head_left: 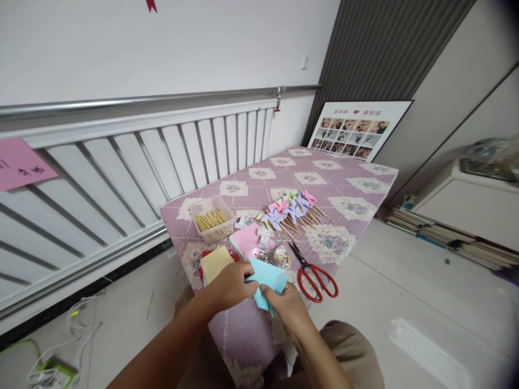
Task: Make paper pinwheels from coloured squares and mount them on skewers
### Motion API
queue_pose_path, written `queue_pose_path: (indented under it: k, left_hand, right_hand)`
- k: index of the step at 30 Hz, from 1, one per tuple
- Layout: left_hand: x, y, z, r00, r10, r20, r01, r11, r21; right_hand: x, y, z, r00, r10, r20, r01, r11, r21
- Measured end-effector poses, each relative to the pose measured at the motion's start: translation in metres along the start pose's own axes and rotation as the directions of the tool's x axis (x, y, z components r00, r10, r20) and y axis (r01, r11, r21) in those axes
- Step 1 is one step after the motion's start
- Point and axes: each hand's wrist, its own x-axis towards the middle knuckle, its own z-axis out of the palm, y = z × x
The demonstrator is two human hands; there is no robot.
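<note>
Both my hands hold a light blue sheet of paper (265,273) over the near part of the table. My left hand (237,283) pinches its left side, and my right hand (284,303) grips the lower right edge with the thumb on top. Beside the left hand lies a stack of pale yellow paper (217,263). Just behind the blue sheet are pink paper (245,240), a small heap of shiny metal bits (265,256) and a little round container (283,257). Red-handled scissors (312,274) lie partly open to the right of my right hand.
A clear plastic box (213,221) of short wooden sticks stands at the table's left. Several paper pinwheels (290,208) on sticks lie mid-table on the purple patterned cloth (239,335). A white radiator (211,146) runs along the wall; a framed photo board (360,129) leans beyond the table.
</note>
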Motion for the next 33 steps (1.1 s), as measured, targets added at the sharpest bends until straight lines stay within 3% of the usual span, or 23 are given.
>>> queue_pose_path:
  k: [1, 3, 5, 7, 11, 13, 16, 19, 22, 27, 33]
  left_hand:
    - [-0.001, -0.002, 0.002, 0.994, -0.008, -0.108, 0.001, 0.998, -0.057]
    - [-0.005, -0.008, 0.010, 0.941, -0.072, -0.329, 0.015, 0.985, -0.174]
    - [-0.011, -0.016, 0.022, 0.879, -0.173, -0.445, 0.041, 0.956, -0.290]
    - [-0.017, -0.026, 0.038, 0.878, -0.247, -0.409, 0.078, 0.919, -0.387]
    - [-0.023, -0.042, 0.070, 0.932, -0.276, -0.236, 0.155, 0.890, -0.428]
    - [-0.022, -0.044, 0.077, 0.945, -0.255, -0.204, 0.126, 0.861, -0.494]
    - [-0.014, -0.041, 0.078, 0.944, -0.243, -0.223, 0.056, 0.784, -0.619]
    - [-0.004, -0.038, 0.075, 0.923, -0.319, -0.217, 0.078, 0.706, -0.704]
    - [0.002, -0.037, 0.075, 0.929, -0.324, -0.179, 0.079, 0.645, -0.760]
    - [0.002, -0.033, 0.076, 0.923, -0.333, -0.190, 0.049, 0.595, -0.802]
    - [0.002, -0.026, 0.069, 0.901, -0.385, -0.198, 0.047, 0.543, -0.839]
  right_hand:
    - [0.001, 0.002, 0.000, 0.999, 0.009, -0.038, -0.008, 0.999, 0.031]
    - [0.003, 0.005, 0.001, 0.992, 0.041, -0.121, -0.024, 0.990, 0.138]
    - [0.004, 0.006, 0.003, 0.981, 0.090, -0.172, -0.039, 0.959, 0.279]
    - [0.003, 0.005, 0.005, 0.974, 0.132, -0.185, -0.047, 0.914, 0.404]
    - [0.003, 0.004, 0.009, 0.975, 0.135, -0.176, -0.023, 0.850, 0.526]
    - [0.003, 0.006, 0.010, 0.980, 0.112, -0.166, -0.004, 0.840, 0.543]
    - [0.004, 0.008, 0.011, 0.983, 0.098, -0.155, 0.003, 0.835, 0.550]
    - [0.002, 0.009, 0.014, 0.981, 0.121, -0.150, -0.020, 0.840, 0.542]
    - [-0.001, 0.009, 0.017, 0.981, 0.126, -0.150, -0.033, 0.859, 0.510]
    - [-0.004, 0.010, 0.020, 0.987, 0.083, -0.139, -0.009, 0.886, 0.464]
    - [-0.007, 0.010, 0.015, 0.998, 0.047, -0.032, -0.027, 0.891, 0.453]
